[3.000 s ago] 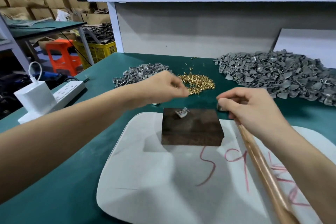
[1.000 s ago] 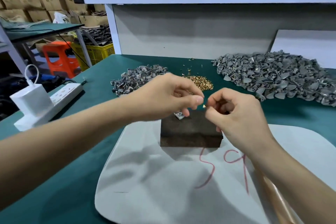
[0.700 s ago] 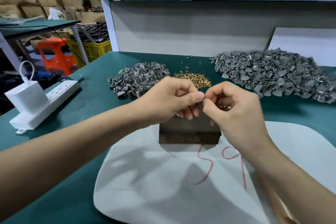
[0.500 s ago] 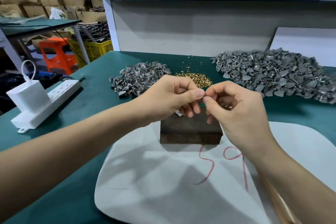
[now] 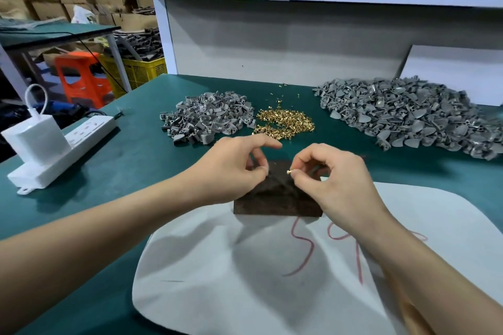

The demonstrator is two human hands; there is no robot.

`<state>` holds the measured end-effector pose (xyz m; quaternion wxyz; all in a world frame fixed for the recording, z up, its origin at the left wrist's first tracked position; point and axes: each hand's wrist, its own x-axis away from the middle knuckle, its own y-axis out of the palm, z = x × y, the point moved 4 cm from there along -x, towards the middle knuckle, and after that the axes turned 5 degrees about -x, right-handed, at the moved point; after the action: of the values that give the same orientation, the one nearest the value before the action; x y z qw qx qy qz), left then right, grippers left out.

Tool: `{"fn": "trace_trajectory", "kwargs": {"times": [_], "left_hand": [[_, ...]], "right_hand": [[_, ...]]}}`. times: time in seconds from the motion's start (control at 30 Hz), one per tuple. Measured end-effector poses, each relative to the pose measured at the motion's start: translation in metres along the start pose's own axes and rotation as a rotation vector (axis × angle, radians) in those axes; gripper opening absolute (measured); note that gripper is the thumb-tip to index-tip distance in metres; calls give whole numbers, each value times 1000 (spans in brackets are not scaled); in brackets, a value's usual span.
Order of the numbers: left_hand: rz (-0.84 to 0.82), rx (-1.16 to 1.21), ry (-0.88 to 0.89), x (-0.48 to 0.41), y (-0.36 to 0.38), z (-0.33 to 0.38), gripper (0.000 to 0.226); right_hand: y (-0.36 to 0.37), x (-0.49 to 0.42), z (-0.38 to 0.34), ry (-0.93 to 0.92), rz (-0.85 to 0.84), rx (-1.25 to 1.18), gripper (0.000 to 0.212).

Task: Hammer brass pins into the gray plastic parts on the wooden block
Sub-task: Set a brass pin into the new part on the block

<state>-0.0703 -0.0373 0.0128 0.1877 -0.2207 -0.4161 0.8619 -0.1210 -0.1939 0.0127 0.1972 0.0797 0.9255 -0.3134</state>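
1. Change: half a sec ago both hands' fingertips met over the block (image 5: 277,198). Now they're apart. The pin (image 5: 289,171) has ended up w/ the R hand (image 5: 334,179), pinched thumb-to-forefinger just above the block's top.
2. L hand (image 5: 234,168) has dropped to the block's far-left corner, fingers curled, forefinger sticking out. The gray part lay there 3 s ago. It's now hidden behind the fingers, so can't tell whether the hand grips it or just steadies it.
3. R hand gripped the hammer 3 s ago; not now. Hammer not made out in this view.
4. Meaning: handover done. Next is prob. seating the pin in the part's hole, then taking the hammer up again. No strike yet on this part.
5. Stock: pin pile (image 5: 285,124) on the counter (image 5: 136,158) beyond the block, between the small heap (image 5: 206,122) and big heap (image 5: 408,117) of gray parts.
6. Writing: red marker on the white pad (image 5: 245,280) under the block. It reads roughly "5 9", w/ the right stroke partly under the R arm. No brand legible on the power strip (image 5: 81,136) or charger (image 5: 35,139).
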Motion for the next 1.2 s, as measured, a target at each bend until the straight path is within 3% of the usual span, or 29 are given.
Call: {"fn": "trace_trajectory", "kwargs": {"times": [0.1, 0.17, 0.3, 0.53, 0.67, 0.8, 0.97, 1.2], "left_hand": [[70, 168, -5, -3, -4, -2, 32], [96, 118, -19, -8, -10, -9, 33], [-47, -32, -48, -9, -6, -19, 41], [-22, 0, 8, -8, 0, -17, 10], [6, 66, 81, -4, 4, -6, 6], [-8, 195, 145, -1, 10, 0, 3], [105, 329, 211, 1, 19, -3, 6], [263, 495, 190, 8, 34, -13, 3]], "right_hand": [[4, 3, -3, -6, -55, 45, 3], [6, 3, -3, -1, -68, 58, 5], [6, 3, -3, 19, -74, 4, 15], [9, 4, -1, 42, -81, -16, 16], [8, 4, 1, 46, -38, 13, 7], [9, 4, 0, 27, -16, 42, 11], [14, 4, 7, 46, -55, 67, 13], [15, 4, 16, 128, 29, -167, 24]]}}
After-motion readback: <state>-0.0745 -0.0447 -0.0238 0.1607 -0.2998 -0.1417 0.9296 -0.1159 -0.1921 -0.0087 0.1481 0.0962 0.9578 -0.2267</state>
